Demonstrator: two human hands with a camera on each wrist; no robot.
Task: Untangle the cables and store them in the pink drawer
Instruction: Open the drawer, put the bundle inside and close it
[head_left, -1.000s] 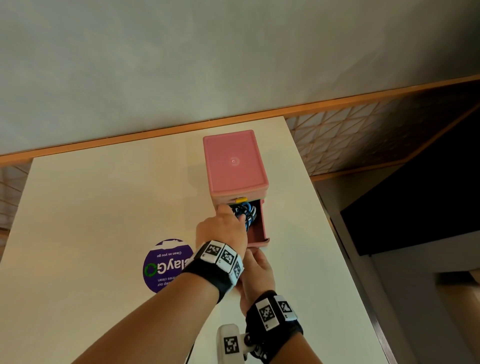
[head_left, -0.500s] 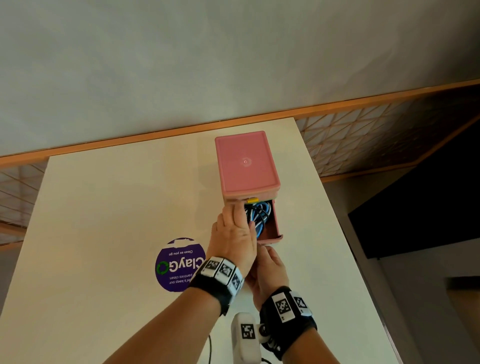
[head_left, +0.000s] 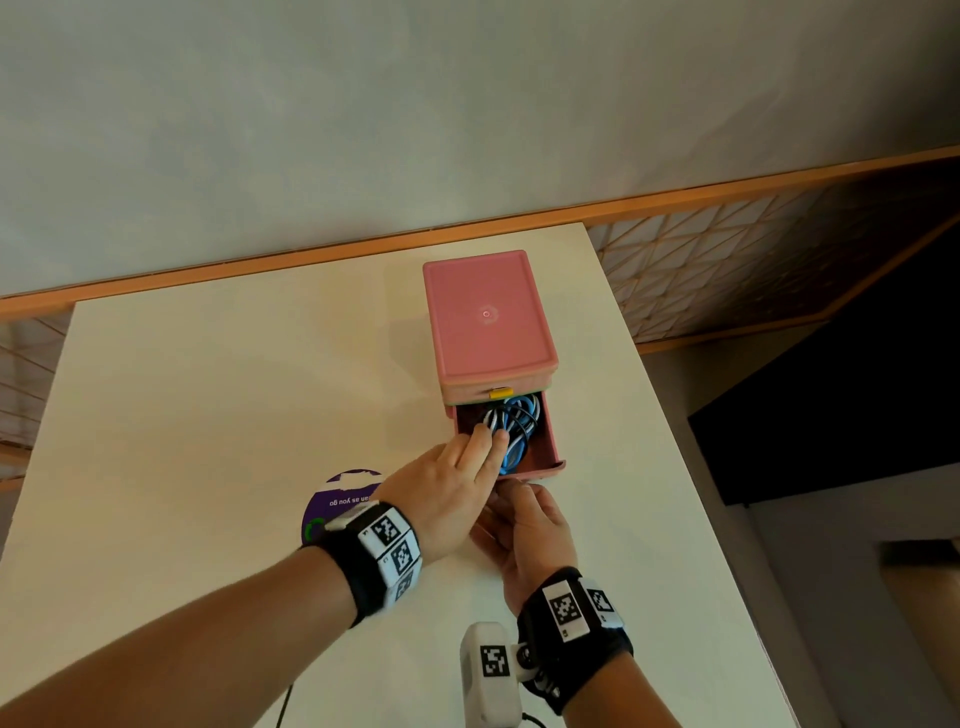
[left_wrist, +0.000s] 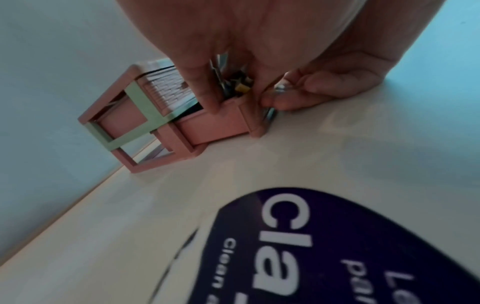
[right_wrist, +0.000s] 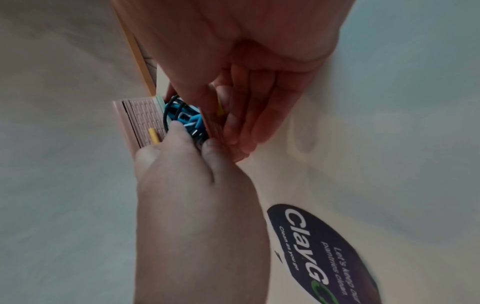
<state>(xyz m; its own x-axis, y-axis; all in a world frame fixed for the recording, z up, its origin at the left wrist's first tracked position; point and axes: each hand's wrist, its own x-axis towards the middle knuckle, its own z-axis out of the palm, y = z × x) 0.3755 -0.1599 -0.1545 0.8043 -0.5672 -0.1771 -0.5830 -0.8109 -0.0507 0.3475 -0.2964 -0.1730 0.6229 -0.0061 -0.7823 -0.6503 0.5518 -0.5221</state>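
Note:
The pink drawer unit (head_left: 488, 322) stands at the back right of the cream table (head_left: 208, 415). Its lower drawer (head_left: 548, 447) is pulled out, and a bundle of blue, white and black cables (head_left: 514, 418) lies inside. My left hand (head_left: 488, 444) reaches in from the left with straight fingers pressing down on the cables (right_wrist: 182, 116). My right hand (head_left: 524, 519) is at the drawer's front panel, partly under the left hand. In the right wrist view its fingers (right_wrist: 249, 115) lie along the panel's outside and its thumb reaches over the top edge.
A round purple sticker (head_left: 337, 501) lies on the table left of my hands. The table's right edge (head_left: 675, 467) runs close beside the drawer unit, with dark floor beyond. A wall with an orange wooden rail (head_left: 260, 265) is behind.
My left hand has drawn back a little, and its fingers now lie stretched on the cables, so more of the bundle shows. The right hand stays at the drawer front.

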